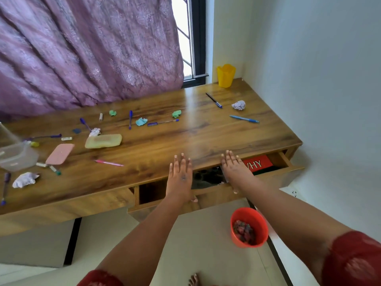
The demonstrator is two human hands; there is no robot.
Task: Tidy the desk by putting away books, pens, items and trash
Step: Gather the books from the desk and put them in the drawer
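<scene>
Judging by the open drawer (276, 162), only the red book (257, 163) is stowed; left hand (180, 176) and right hand (235, 169) lie flat, fingers spread, over it. Beyond the drawer, pens (244, 119) and crumpled paper (238, 105) litter the table (185, 131).

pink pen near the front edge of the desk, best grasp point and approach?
Pinch the pink pen at mid-barrel, coming straight down from above. It lies flat on the desk, thin and long, with bare wood on both sides, so fingertips can close across its width. The left hand is nearer, and it is open now; the pen's lie suits a thumb-and-forefinger pinch.
</scene>
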